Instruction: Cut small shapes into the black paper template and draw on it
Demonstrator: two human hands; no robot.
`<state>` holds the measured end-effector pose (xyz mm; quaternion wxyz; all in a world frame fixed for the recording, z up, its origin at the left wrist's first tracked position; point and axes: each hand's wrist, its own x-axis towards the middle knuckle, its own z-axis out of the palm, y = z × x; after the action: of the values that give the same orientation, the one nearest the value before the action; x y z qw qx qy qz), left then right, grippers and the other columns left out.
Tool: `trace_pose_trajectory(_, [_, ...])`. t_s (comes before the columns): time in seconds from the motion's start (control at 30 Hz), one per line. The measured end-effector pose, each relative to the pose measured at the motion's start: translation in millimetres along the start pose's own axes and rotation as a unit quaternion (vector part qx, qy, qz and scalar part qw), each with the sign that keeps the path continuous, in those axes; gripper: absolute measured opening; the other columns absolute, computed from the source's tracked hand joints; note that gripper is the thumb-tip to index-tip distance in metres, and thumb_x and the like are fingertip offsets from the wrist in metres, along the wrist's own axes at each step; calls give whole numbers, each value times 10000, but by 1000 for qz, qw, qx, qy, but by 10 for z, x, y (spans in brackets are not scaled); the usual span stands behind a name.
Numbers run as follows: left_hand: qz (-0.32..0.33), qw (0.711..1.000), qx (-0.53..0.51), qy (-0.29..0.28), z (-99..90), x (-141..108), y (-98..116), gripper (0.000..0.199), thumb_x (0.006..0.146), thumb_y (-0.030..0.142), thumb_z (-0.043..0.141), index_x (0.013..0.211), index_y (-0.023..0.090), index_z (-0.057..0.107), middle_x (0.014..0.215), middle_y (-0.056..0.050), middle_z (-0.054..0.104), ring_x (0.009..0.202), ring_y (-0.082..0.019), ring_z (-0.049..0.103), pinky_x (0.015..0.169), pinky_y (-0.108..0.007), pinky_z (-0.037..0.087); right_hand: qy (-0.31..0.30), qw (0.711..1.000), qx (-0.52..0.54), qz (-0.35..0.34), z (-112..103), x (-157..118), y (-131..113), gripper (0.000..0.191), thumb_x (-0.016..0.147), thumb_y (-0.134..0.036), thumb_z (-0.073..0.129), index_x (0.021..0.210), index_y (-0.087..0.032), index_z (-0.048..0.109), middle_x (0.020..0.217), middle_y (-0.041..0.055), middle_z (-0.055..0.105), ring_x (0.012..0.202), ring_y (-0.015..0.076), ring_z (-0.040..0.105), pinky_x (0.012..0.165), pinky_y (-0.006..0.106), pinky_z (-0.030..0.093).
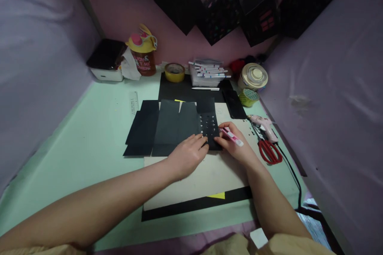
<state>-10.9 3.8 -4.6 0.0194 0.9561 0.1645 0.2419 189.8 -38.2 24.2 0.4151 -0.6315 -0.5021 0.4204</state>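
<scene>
Black card (176,127) with folded panels lies on a pale board (191,179); its right panel has rows of small cut-outs. My left hand (190,153) rests flat on the card beside the cut-outs, fingers spread a little, holding nothing. At the card's right edge, my right hand (235,141) is closed around a pink and white craft knife (231,136), with its fingertips touching the card. The tip of the knife is hidden by the fingers.
Red-handled scissors (269,152) and a pink glue gun (265,125) lie at right. Behind are a phone (234,104), tape rolls (174,72), a box of pens (208,73) and a bottle (144,55). A clear ruler (134,102) lies left; black paper shapes (220,12) hang above.
</scene>
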Motion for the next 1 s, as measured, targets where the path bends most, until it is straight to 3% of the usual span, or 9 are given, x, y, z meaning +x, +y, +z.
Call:
trace_pose_trajectory(0.27, [1,1000,0,11,-6,1,2,212,923,128,470,1039,67,637,1179,-178,633,1141,-299,591,955,-461,509,62,998,-29,1,-42,11,31,264,827,-365,587,1025,-239,465,626,-58,549,513,134,497,497,259,389])
trace_pose_trajectory(0.5, [3,1000,-4,10,-26,4,6,235,936,119,432,1056,72,628,1180,-185,630,1172,-282,573,959,-462,502,50,999,-4,4,-30,11,13,287,802,-350,628,997,-244,445,572,-85,521,483,125,491,488,246,389])
trace_pose_trajectory(0.67, [6,1000,-7,4,-25,-2,9,235,930,110,439,1069,73,625,1192,-189,624,1190,-288,559,972,-475,488,43,999,-5,7,7,19,6,365,738,-317,671,1010,-251,436,648,-78,546,477,112,489,464,240,408])
trace_pose_trajectory(0.87, [3,1000,-7,8,-25,-2,7,221,916,87,457,1044,50,633,1182,-200,625,1173,-296,569,963,-467,494,60,996,58,23,-21,14,26,220,804,-305,546,999,-250,461,718,-28,616,580,151,581,504,266,469])
trace_pose_trajectory(1.0, [6,1000,1,8,-54,9,12,221,909,87,464,1035,46,640,1179,-190,628,1144,-308,584,954,-460,506,64,997,25,41,-22,15,2,221,795,-329,587,968,-243,482,625,-45,587,497,143,538,461,259,426])
